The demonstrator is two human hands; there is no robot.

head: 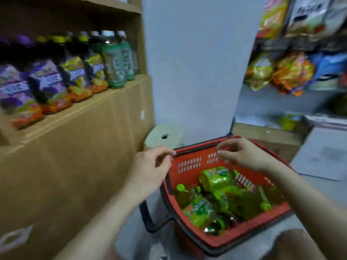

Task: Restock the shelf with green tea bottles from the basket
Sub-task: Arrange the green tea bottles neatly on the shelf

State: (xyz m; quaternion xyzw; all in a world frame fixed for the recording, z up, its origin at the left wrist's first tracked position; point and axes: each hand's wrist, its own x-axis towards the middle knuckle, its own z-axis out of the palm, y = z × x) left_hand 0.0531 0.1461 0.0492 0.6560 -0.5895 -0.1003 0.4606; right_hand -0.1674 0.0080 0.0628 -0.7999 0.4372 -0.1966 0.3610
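Observation:
A red plastic basket (pixel 189 167) with a black rim stands low in front of me. Several green tea bottles (pixel 216 180) with green labels and caps lie jumbled inside it. My left hand (pixel 152 166) hovers at the basket's far left corner, fingers loosely curled and holding nothing. My right hand (pixel 242 154) hangs over the basket's far rim, fingers apart and empty. On the cardboard shelf (pixel 105 96) at the left, two green bottles (pixel 113 66) stand at the right end of a row.
Purple and yellow labelled bottles (pixel 47 79) fill the rest of the shelf row. A pale stool (pixel 163 136) stands behind the basket against a white wall. Snack bags (pixel 293 72) hang on racks at the right. The basket's black handle (pixel 150 220) folds down to the left.

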